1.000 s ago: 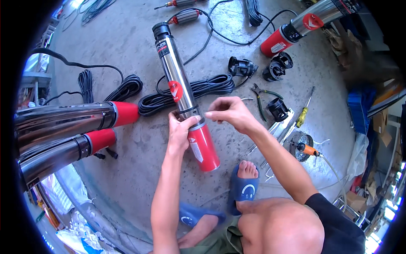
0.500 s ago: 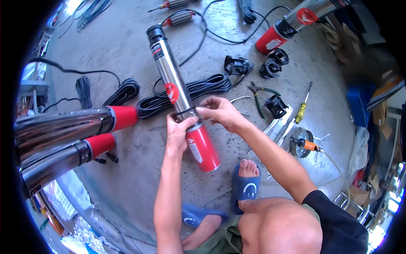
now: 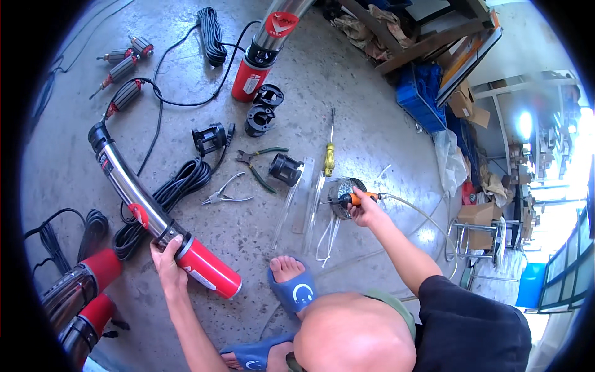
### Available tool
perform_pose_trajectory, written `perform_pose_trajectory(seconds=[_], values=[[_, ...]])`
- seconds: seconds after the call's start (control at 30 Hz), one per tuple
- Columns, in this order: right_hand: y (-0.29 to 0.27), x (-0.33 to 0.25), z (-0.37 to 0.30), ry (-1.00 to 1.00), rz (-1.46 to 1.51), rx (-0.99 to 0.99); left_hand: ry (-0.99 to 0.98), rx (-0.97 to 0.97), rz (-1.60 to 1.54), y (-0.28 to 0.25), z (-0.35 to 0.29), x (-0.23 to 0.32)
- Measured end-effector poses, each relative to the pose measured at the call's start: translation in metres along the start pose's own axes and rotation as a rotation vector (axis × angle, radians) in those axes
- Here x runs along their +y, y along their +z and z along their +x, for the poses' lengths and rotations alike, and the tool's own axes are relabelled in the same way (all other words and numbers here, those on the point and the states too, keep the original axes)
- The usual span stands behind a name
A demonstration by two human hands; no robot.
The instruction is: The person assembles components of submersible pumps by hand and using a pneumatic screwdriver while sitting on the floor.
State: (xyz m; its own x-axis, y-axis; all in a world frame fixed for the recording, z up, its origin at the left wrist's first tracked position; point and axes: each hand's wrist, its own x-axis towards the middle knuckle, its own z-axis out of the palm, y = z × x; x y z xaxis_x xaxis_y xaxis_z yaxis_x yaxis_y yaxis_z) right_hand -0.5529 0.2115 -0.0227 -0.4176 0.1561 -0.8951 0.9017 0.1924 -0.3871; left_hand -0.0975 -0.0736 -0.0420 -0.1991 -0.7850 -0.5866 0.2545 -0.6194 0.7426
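Note:
A long steel submersible pump [image 3: 127,180] with a red end sleeve lies slanted in front of me on the left. My left hand [image 3: 167,260] grips it around the black band just above the red part. Off to the right, my right hand [image 3: 367,214] is closed around an orange and black power driver [image 3: 359,198] with a pale hose [image 3: 421,211] running from its back end. Under the driver is a round metal dish [image 3: 351,183] of small pieces too fine to make out. Beside the dish lies a yellow-handled screwdriver [image 3: 330,160].
Green-handled pliers [image 3: 254,164], silver pliers [image 3: 226,193] and a black plastic bracket [image 3: 285,168] lie between my hands. Coiled black cable [image 3: 180,183] runs beside the pump. Another pump [image 3: 249,80] stands at the back; more red-ended pumps [image 3: 102,270] are at the lower left.
My right hand has left the pump's band, reached right and taken hold of the orange driver. My left hand still holds the pump. The view has swung to the right.

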Motion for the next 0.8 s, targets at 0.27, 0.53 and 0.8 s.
perform_pose_trajectory(seconds=[0.27,0.53,0.8], values=[[0.067,0.024,-0.094,-0.744,0.262,-0.134,-0.008,0.021,-0.024,-0.007,0.001,0.006],[0.223,0.072,-0.233,-0.897,0.063,-1.048,0.022,0.028,-0.026,-0.007,-0.002,0.009],[0.294,0.174,-0.249,-1.014,0.043,-1.312,0.041,0.061,-0.029,-0.001,-0.004,0.009]])
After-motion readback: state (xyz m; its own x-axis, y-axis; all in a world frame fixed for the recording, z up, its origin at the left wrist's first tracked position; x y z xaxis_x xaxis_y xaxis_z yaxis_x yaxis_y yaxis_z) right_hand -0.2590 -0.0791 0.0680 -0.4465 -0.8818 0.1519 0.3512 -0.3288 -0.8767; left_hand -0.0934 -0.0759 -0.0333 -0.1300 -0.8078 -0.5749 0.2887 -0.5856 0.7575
